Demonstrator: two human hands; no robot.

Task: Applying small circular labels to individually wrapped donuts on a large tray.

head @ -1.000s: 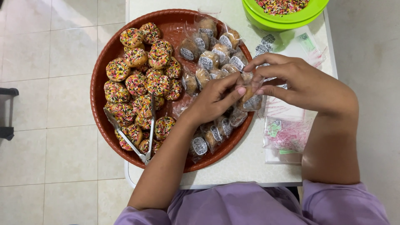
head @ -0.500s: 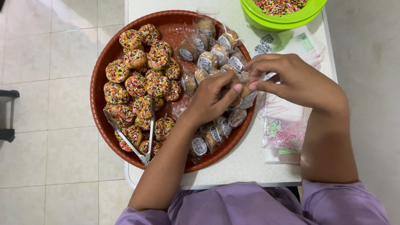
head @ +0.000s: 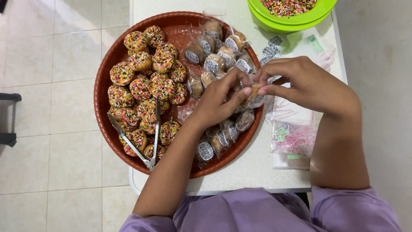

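Observation:
My left hand (head: pixel 221 101) and my right hand (head: pixel 307 83) meet over the right edge of a round brown tray (head: pixel 105 77). Both pinch one small clear-wrapped pastry (head: pixel 254 95) with a round label. The tray's left half holds several sprinkle-covered doughnuts (head: pixel 148 88). Its right half holds several wrapped pastries (head: pixel 216 58) with round labels. Metal tongs (head: pixel 143 139) lie on the doughnuts near the tray's front left.
A green bowl (head: pixel 296 19) of coloured sprinkles stands at the table's back right. Clear plastic bags and twist ties (head: pixel 292 135) lie on the white table (head: pixel 262 172) right of the tray. A tiled floor lies to the left.
Both hands have stayed over the tray's right edge; the fingers have shifted slightly on the wrapped pastry.

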